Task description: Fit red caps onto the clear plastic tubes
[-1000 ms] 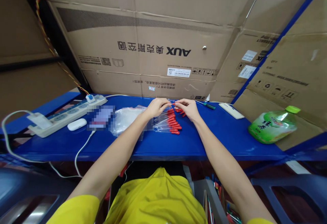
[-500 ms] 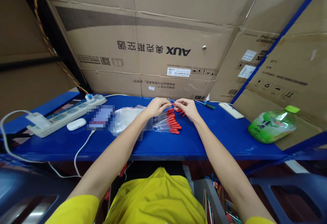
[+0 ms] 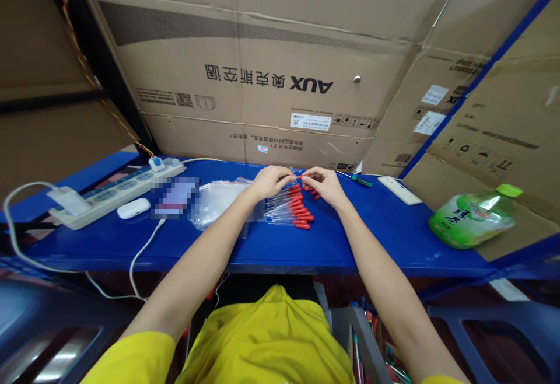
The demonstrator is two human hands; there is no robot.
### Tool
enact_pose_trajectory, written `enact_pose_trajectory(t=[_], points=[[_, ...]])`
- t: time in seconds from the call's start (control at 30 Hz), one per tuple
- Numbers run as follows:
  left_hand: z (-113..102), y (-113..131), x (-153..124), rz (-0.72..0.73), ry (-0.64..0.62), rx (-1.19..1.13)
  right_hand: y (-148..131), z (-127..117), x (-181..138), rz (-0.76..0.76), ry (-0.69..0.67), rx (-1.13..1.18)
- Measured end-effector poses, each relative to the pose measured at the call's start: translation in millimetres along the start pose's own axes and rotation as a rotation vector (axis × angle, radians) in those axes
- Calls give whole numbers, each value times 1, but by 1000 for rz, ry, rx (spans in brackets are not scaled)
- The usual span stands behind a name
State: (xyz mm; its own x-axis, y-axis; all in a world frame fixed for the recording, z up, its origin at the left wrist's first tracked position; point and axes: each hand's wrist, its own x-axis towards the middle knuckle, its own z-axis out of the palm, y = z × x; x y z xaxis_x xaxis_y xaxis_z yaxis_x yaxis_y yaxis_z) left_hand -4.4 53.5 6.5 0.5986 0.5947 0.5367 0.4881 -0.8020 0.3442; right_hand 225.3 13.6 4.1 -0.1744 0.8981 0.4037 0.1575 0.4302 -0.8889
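On the blue shelf lies a row of several clear tubes with red caps. My left hand and my right hand meet just behind that row, fingers pinched together on one small red-capped tube between them. A few loose red caps lie under my right hand. A heap of clear plastic bags lies to the left of my left wrist.
A white power strip, a white earbud case and a blurred phone on a cable sit at the left. A small screwdriver, a white remote and a green bottle lie at the right. Cardboard boxes wall the back.
Both hands stay pinched together at the same spot behind the tubes. The view has shifted slightly; nothing on the shelf has moved.
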Motion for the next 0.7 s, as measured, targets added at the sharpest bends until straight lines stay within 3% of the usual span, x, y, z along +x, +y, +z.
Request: enact_pose_trajectory(t=[0.7], points=[[-3,1,1,-3,25,29,-2,5,5,0,32,-58]])
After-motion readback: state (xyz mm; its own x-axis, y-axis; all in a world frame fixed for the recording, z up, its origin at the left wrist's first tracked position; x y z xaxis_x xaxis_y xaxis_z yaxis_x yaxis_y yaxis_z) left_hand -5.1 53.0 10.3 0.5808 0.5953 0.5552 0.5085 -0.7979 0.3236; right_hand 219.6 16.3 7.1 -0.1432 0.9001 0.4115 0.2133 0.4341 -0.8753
